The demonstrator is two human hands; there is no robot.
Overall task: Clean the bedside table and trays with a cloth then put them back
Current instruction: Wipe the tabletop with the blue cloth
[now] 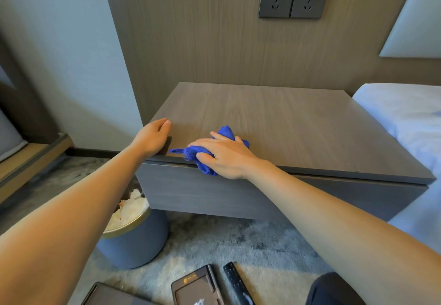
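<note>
The left forearm (78,204) and right forearm (334,214) are bare; dark cloth covers a leg (334,290).

Right grip (224,155) holds the bunched blue cloth (228,131) down on the surface (286,125) near its front edge, while the left grip (154,135) rests on the front-left corner. On the carpet (214,240) below: a dark tray (191,278), a second tray (112,294), a remote (236,283), a bin (136,242).
</note>
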